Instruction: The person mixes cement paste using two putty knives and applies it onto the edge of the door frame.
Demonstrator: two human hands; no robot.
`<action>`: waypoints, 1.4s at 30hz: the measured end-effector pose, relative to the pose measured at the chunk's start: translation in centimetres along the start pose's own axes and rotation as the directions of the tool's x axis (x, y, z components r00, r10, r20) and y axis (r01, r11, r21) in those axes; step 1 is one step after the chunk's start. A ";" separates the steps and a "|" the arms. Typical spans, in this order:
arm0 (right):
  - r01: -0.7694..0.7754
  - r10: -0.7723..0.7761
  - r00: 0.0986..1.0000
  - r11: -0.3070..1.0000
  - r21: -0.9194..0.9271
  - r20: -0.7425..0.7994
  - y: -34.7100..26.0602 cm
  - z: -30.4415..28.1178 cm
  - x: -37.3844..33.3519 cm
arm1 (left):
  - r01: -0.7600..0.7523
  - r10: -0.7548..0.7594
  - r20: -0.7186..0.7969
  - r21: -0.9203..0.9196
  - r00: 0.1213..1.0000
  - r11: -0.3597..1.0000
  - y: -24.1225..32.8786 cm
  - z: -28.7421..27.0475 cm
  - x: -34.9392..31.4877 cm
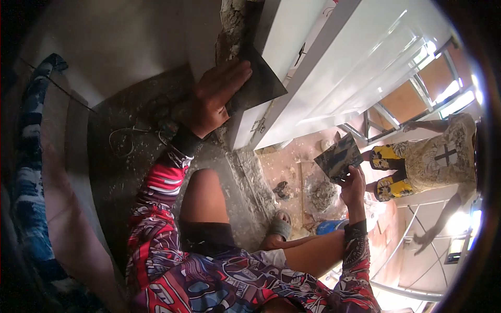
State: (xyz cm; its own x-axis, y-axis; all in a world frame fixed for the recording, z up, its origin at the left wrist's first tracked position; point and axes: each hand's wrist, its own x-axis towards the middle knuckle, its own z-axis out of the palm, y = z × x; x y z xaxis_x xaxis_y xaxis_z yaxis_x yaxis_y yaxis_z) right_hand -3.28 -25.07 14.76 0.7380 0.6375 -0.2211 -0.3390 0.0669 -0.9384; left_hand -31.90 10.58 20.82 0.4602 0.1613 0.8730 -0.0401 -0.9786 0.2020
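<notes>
My left hand (216, 96) is stretched out, its fingers together and lying flat against a dark, smooth tile (263, 81). That tile sits at the broken masonry edge (232, 31) beside the white door frame (248, 122). Off to the right, my right hand (355, 185) grips a second dark square tile (338, 156) by its lower edge. Pale smears mark the face of this held tile, which is tilted in the air. The thumb of my left hand is mostly hidden.
An open white door (344, 68) stands between my hands. A person in a tan shirt (443, 156) is at the right, near metal bars (417, 235). Rubble (321, 195) and a blue container (331, 227) lie on the floor. A thin cable (122, 133) lies at left.
</notes>
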 end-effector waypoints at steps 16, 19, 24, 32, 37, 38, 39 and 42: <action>-0.043 0.043 0.999 0.999 -0.016 -0.005 -0.7 2.0 0.4 | 0.041 -0.041 0.019 0.032 0.999 0.999 -1.5 2.3 -5.6; -0.034 0.035 0.999 0.999 -0.035 0.024 -1.1 2.4 0.0 | 0.082 -0.082 0.017 0.004 0.996 0.997 -1.3 2.9 -6.8; -0.030 0.031 0.999 0.997 -0.076 0.007 -1.5 2.7 -0.1 | 0.121 -0.120 0.022 -0.022 0.993 0.992 -1.4 3.7 -8.1; -0.037 0.036 0.999 0.997 -0.067 -0.011 -1.3 2.7 0.2 | 0.156 -0.156 0.107 0.003 0.982 0.988 -1.7 4.8 -11.7; -0.051 0.052 0.999 0.995 -0.091 0.005 -1.3 1.3 1.1 | 0.273 -0.260 0.239 -0.023 0.936 0.962 -2.6 5.6 -16.4; -0.046 0.047 0.999 0.995 -0.086 0.012 -0.9 1.4 1.5 | 0.321 -0.301 0.298 -0.021 0.906 0.947 -2.9 5.8 -17.5; -0.052 0.051 0.999 0.996 -0.076 -0.011 -1.0 1.2 1.4 | 0.315 -0.293 0.293 -0.030 0.910 0.949 -2.3 5.8 -17.4; -0.080 0.079 0.997 0.996 -0.046 -0.026 -0.6 2.3 0.8 | 0.342 -0.320 0.305 -0.020 0.897 0.940 0.3 4.3 -16.5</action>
State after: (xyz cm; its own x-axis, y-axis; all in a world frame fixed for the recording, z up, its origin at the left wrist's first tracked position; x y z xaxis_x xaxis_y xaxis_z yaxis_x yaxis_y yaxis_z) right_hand -3.80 -22.83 15.73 0.7237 0.6210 -0.3009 -0.3696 -0.0194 -0.9290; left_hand -35.66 7.09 4.59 0.6963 0.4186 0.5830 0.1015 -0.8616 0.4973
